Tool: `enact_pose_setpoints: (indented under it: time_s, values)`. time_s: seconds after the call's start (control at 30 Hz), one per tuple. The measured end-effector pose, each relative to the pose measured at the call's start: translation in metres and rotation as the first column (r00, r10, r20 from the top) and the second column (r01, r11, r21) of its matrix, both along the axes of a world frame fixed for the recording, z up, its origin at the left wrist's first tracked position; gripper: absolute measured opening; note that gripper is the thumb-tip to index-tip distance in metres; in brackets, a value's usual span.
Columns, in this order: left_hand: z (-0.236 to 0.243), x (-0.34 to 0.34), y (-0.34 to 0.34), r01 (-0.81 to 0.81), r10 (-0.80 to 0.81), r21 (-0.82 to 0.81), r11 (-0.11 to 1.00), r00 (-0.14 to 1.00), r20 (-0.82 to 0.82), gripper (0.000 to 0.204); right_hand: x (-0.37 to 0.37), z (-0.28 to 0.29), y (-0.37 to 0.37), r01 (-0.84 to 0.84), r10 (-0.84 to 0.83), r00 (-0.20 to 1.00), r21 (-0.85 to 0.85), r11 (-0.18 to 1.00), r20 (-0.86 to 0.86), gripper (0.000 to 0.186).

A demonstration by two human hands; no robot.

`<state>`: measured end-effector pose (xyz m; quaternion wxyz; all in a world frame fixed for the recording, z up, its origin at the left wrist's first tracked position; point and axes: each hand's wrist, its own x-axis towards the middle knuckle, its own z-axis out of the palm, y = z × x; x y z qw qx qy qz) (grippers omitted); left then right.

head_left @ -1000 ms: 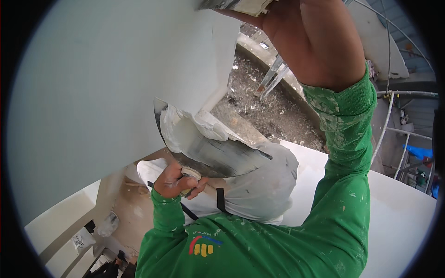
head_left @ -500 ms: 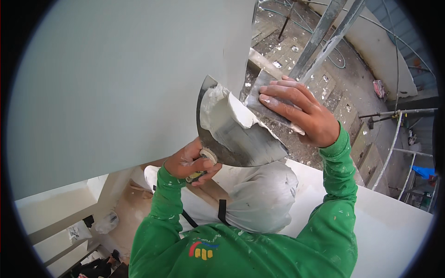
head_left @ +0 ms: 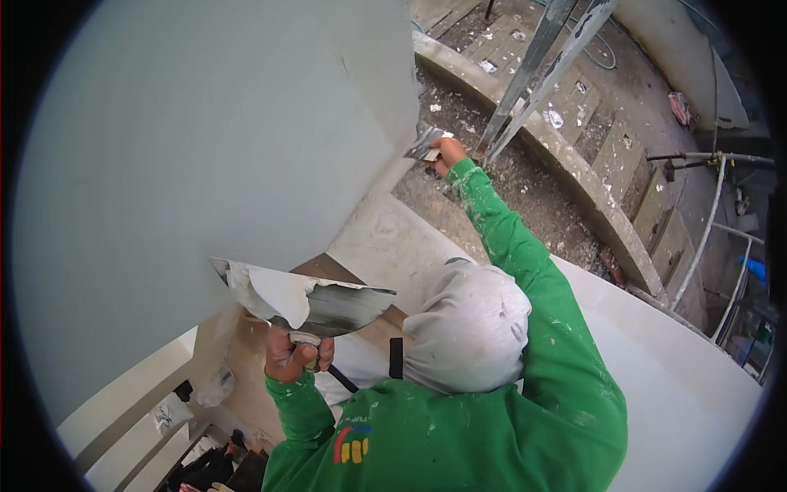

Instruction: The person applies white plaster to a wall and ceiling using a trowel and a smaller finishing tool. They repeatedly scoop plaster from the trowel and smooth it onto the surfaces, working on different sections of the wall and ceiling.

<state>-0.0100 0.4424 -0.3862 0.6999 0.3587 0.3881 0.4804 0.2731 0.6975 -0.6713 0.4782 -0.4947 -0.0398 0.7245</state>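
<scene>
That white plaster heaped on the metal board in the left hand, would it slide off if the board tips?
Probably not at once: the plaster looks thick and pasty, clinging to the board. It seems soft, so it would likely smear if pushed. A steep tilt might shed it.

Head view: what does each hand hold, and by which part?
Left hand grips the hawk by the handle under its plate. Right hand holds a trowel by its handle end, blade against the wall.

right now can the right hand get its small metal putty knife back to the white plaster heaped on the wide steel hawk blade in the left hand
Probably yes: the right hand is stretched out at the grey wall corner, and only open air lies between its putty knife and the plaster the left hand holds up.
</scene>
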Motion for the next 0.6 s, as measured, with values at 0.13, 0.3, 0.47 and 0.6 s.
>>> enact_pose_setpoints:
  time_s: [0.13, 0.3, 0.47, 0.6]
  values:
    - [0.000, -0.001, 0.003, 0.042, -0.042, -0.042, 0.998, 0.999, -0.004, 0.057, -0.016, 0.048, 0.015, -0.030, 0.032, 0.999, 0.101, 0.994, -0.017, 0.021]
    - [-0.003, 0.006, 0.013, 0.130, -0.124, -0.056, 0.990, 0.987, 0.101, 0.051, -0.014, 0.153, 0.007, -0.094, 0.095, 0.995, 0.228, 0.969, 0.009, 0.018]
    - [-0.005, 0.007, 0.027, 0.291, -0.285, -0.038, 0.956, 0.951, 0.121, 0.047, -0.005, 0.296, -0.006, -0.104, 0.099, 0.994, 0.481, 0.871, 0.036, 0.015]
    - [-0.004, 0.006, 0.036, 0.367, -0.362, -0.016, 0.930, 0.923, 0.128, 0.045, -0.019, 0.409, -0.026, -0.150, 0.019, 0.982, 0.724, 0.674, 0.185, 0.020]
